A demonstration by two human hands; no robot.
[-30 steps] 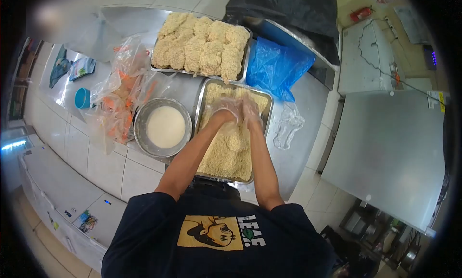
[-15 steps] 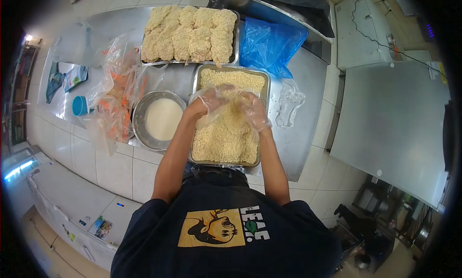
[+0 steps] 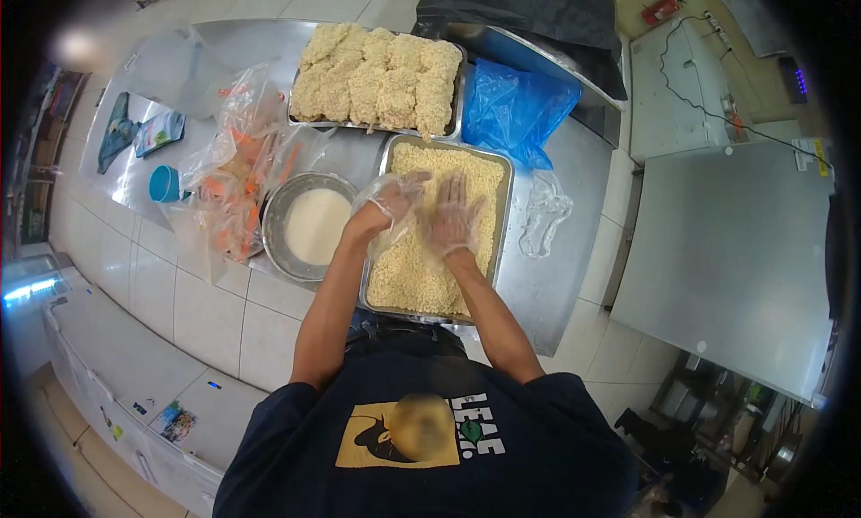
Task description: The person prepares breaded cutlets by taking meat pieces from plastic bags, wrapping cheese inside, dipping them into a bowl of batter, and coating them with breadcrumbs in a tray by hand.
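Observation:
Both hands wear clear plastic gloves over a metal tray [image 3: 507,195] filled with pale, coarse crumbs [image 3: 408,276]. My right hand [image 3: 450,220] lies palm down on the crumbs, fingers stretched toward the tray's far side. At the left rim, my left hand [image 3: 392,204] reaches inward with its fingers extended, low over the crumbs; I cannot see anything held in it. Immediately left of the tray stands a metal bowl [image 3: 274,215] of white batter [image 3: 317,226]. Behind, a second tray [image 3: 460,96] carries several crumb-coated pieces [image 3: 377,74].
A blue plastic bag [image 3: 520,105] and a crumpled clear glove or bag [image 3: 544,215] lie right of the trays. Plastic bags with orange print [image 3: 235,182], a turquoise cup [image 3: 164,184] and blue packets [image 3: 160,132] sit on the table's left. A large metal-topped unit [image 3: 726,267] stands rightward.
Crumbs were falling between my raised hands; now my right hand has come down flat on the tray's crumbs. The crumb heap looks more level. The whole view has shifted slightly.

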